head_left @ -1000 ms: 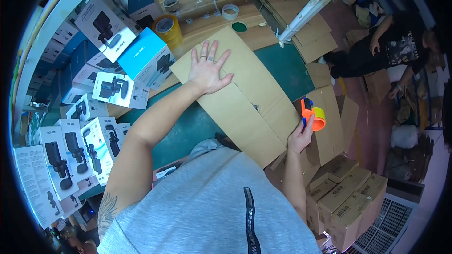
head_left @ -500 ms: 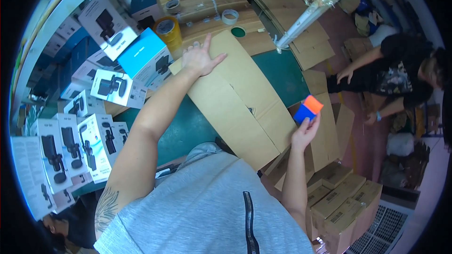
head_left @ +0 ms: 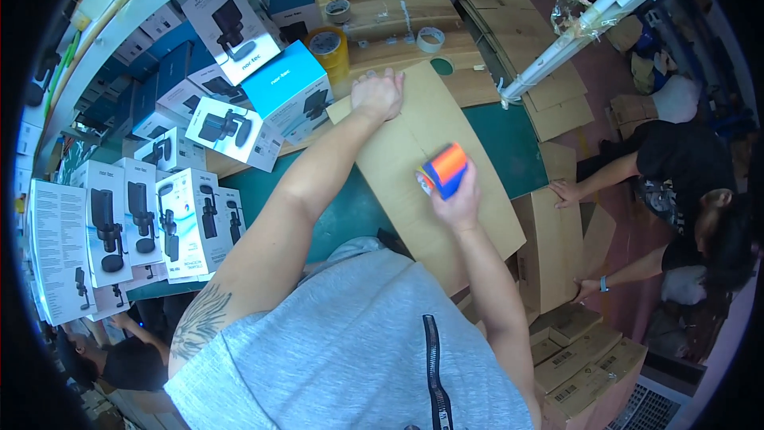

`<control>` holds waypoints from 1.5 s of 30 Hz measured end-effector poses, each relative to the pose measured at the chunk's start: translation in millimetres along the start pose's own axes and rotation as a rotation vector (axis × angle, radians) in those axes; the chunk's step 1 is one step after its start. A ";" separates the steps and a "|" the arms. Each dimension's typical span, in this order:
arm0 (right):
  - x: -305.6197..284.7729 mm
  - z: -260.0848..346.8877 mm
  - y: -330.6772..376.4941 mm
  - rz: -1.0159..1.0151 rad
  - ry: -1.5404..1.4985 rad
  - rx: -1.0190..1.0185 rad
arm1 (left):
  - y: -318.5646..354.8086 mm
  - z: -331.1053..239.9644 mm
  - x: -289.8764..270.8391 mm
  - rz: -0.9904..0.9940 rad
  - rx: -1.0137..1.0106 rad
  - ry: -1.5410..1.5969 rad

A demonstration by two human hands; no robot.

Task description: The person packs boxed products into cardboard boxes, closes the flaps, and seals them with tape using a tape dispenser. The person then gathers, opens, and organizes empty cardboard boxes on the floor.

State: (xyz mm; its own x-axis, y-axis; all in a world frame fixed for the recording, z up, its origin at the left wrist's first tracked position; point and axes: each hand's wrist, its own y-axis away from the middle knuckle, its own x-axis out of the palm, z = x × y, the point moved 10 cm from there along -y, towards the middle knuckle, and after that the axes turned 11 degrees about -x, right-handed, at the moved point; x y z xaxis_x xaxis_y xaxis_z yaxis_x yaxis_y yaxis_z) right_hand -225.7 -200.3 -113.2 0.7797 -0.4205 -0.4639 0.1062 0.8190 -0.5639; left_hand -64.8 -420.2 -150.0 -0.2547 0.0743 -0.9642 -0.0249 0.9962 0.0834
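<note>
A flat-topped brown cardboard box point(head_left: 434, 123) lies slantwise across the green table in front of me. My left hand point(head_left: 378, 97) bears on its far end, the fingers bent over the edge. Above the middle of the box, my right hand point(head_left: 458, 197) is closed round a blue and orange tape dispenser point(head_left: 447, 166), slightly blurred. The dispenser hangs close to the seam in the box top; whether it touches the cardboard I cannot tell.
Printed microphone boxes point(head_left: 183, 223) are stacked at left. Tape rolls point(head_left: 430, 40) sit on a wooden board point(head_left: 390, 12) at the back. A white post point(head_left: 589, 28) slants at right. A co-worker point(head_left: 676, 183) handles an open carton point(head_left: 549, 255); closed cartons point(head_left: 589, 374) stand below.
My right hand has brought the tape dispenser left, from beside the box to above its middle. The left hand's spread fingers have bent over the edge. The co-worker has reached to the carton.
</note>
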 end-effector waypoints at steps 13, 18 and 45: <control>22.1 -29.5 28.7 0.044 0.124 0.146 | 119.7 -7.9 60.1 0.955 -0.191 1.314; 12.9 8.0 7.5 -0.029 0.142 -0.077 | 124.6 -6.4 28.1 0.968 0.031 1.306; 19.4 -0.9 -2.6 0.299 0.517 0.098 | 62.1 -18.3 16.4 0.674 0.021 1.100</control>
State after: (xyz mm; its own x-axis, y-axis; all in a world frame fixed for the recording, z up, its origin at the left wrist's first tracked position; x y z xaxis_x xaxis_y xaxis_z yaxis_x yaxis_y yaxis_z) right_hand -211.5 -210.9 -121.3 0.3860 -0.2822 -0.8783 0.0041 0.9526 -0.3043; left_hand -88.2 -357.9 -156.0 -0.8692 0.4940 -0.0194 0.4320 0.7781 0.4560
